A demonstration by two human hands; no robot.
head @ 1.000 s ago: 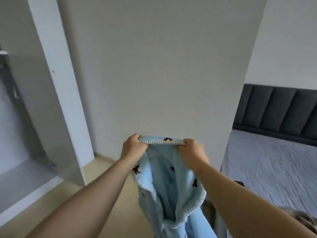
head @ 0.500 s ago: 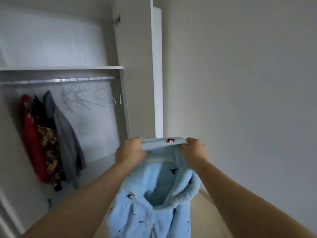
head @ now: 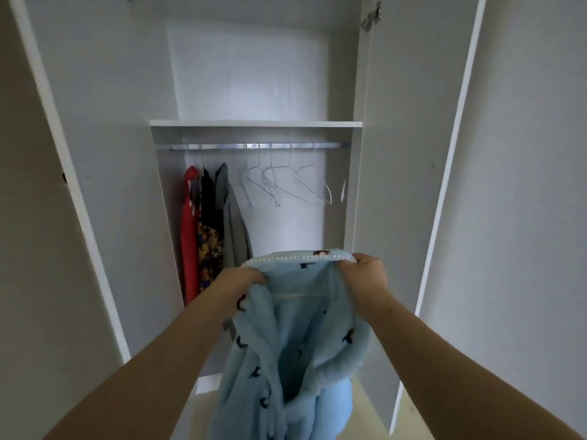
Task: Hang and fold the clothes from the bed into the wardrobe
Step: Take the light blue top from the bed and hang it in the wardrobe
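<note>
Here, both hands are clamped on the pale blue fleece garment (head: 295, 338). The left hand (head: 243, 279) and the right hand (head: 368, 274) each have fingers curled round an end of its collar edge, pulling that edge taut between them. The garment hangs in the air in front of the open wardrobe (head: 247, 68), below the level of the rail (head: 254, 146) and not yet on anything.

The main risk, as I judge it, is the handover. Fetching one of the empty wire hangers (head: 286, 182) needs a free hand, and the bulky fleece may then sag from the 1 remaining grip and slip to the floor (head: 365, 404). The hangers sit crowded and tilted against one another, so pulling 1 could snag or drag its neighbours off the rail. Thin wire under thick fleece may also let a shoulder slide off. The 3 hung garments (head: 208, 236) at the left crowd that end, so the free space on the right looks safer.
</note>
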